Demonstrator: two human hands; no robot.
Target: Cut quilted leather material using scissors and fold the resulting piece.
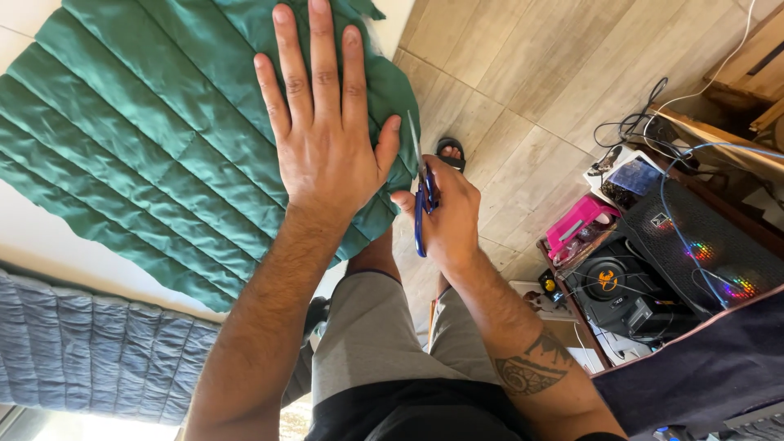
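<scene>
Cutting step in progress. Grey quilted fabric [90,351] lies at 8 o'clock on the white tabletop [49,245]. Green quilted fabric [155,139] spreads from centre toward 10 o'clock. The left hand [327,139] lies flat on its right edge, fingers [314,49] extended and slightly apart. Just to the right, the right hand [445,216] has its fingers closed through the blue handles of the scissors [420,196], blades pointing to 12 o'clock along the fabric edge. Judged next: the fabric must stay flat while the blades advance along the edge.
</scene>
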